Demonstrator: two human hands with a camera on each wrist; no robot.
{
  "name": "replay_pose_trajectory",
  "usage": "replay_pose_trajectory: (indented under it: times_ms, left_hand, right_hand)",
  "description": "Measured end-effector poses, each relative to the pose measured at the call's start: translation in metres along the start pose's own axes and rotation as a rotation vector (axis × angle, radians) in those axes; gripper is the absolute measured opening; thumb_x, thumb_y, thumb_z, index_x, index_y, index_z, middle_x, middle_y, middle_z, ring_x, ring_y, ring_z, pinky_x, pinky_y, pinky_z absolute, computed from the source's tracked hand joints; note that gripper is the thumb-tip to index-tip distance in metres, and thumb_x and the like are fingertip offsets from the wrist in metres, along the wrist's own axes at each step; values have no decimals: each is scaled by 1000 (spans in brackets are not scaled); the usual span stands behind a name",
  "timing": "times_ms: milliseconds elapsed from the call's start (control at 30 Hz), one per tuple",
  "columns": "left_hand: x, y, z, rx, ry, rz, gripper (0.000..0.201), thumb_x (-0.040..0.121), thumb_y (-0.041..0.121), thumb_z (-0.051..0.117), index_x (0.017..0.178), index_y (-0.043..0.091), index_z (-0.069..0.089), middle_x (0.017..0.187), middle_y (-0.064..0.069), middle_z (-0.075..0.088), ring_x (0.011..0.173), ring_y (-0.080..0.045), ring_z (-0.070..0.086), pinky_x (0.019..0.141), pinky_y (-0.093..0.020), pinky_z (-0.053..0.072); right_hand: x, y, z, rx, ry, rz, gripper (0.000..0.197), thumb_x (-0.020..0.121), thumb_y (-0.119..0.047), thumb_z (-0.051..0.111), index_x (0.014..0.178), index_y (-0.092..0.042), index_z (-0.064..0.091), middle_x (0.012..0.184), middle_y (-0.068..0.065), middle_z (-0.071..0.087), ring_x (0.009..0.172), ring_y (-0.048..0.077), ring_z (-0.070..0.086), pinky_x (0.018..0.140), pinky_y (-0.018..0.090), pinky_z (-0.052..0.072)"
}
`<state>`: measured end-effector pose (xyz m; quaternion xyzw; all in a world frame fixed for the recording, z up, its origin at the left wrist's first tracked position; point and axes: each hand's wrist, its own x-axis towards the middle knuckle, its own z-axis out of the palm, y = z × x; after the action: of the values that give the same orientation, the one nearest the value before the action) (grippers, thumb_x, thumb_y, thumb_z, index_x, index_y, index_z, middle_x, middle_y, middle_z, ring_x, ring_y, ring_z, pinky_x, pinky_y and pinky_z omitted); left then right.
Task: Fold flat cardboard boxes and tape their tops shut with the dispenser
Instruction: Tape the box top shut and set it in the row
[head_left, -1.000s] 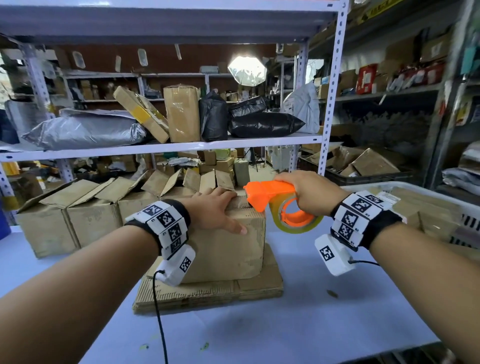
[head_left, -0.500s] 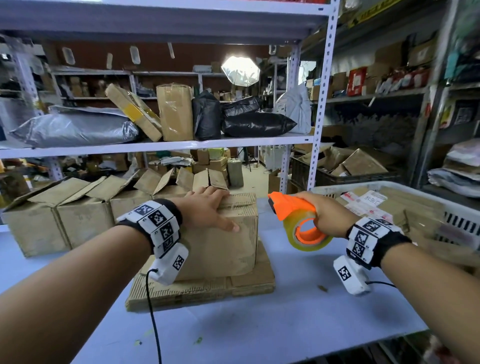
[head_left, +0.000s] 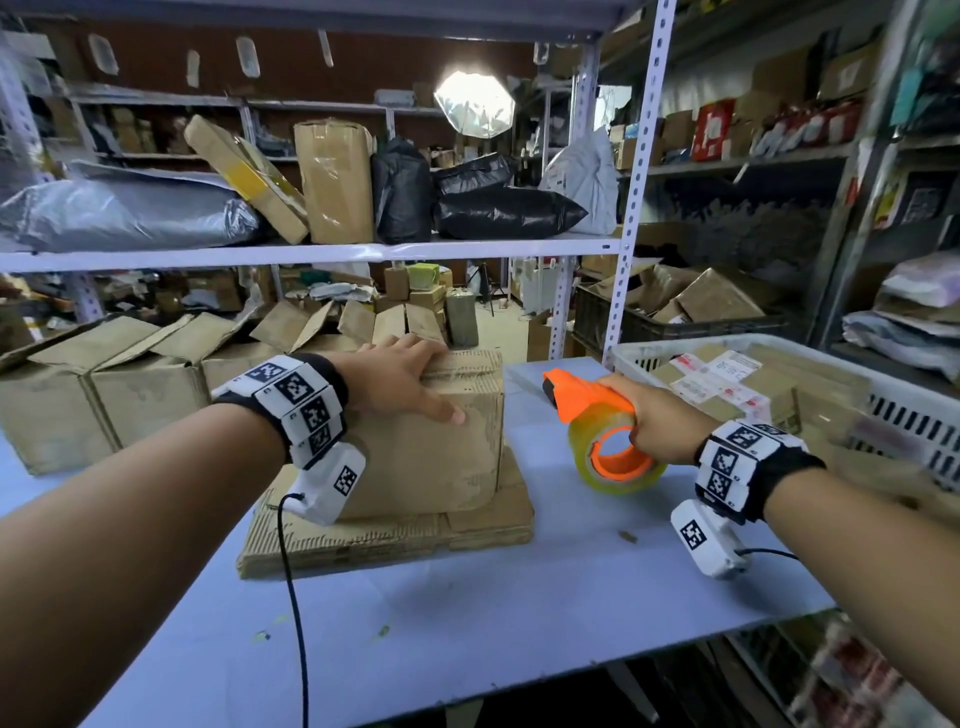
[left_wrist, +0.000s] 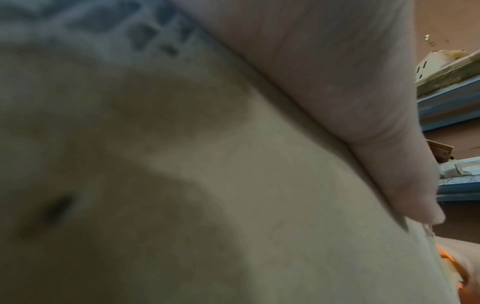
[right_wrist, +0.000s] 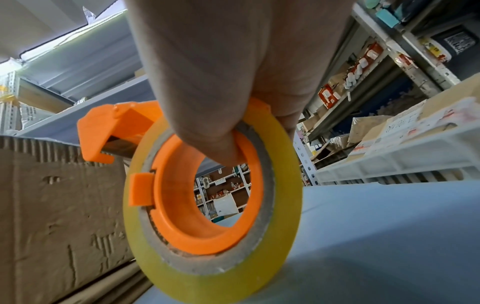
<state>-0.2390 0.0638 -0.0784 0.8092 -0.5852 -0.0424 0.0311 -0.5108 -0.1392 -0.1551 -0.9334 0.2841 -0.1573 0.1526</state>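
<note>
While left hand presses the box (flat-fingered), right hand has lowered its gripped dispenser.

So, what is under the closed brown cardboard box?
A stack of flattened cardboard sheets lies under the closed brown cardboard box, upon the pale blue table. Its covered middle cannot be seen.

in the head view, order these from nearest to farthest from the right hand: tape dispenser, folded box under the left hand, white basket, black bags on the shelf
1. tape dispenser: gripped in the right hand itself.
2. white basket: just to its right on the table.
3. folded box: to its left, on flat cardboard; close to the basket's rank.
4. black bags: up on the shelf behind.
</note>
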Motion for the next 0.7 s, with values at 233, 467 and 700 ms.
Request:
replay_pose_trajectory:
  times_ms: [233,467,700]
  left_hand:
    - [1,-2,1,-7,5,4,107,71,77,66,156,33,20,155,3,30,144,-22,24,117,-49,21]
    - [2,0,1,32,11,-3,107,72,77,66,157,31,19,156,2,28,145,-23,23,118,-49,21]
    - [-1,5,3,123,45,1,108,75,78,62,159,25,18,158,0,27,145,-25,23,118,-48,24]
  right_hand:
    - [-5,8,-5,-39,-35,41,63,79,13,48,128,-28,48,104,13,66,95,34,63,82,52,53]
    - [17,-25,-15,-433,-110,-43,55,83,4,50,122,-35,45,100,7,58,91,32,62,72,41,52]
    - [48,-83,-31,-803,-77,-37,29,86,-8,50,108,-27,56,83,-1,58,74,25,56,49,27,30]
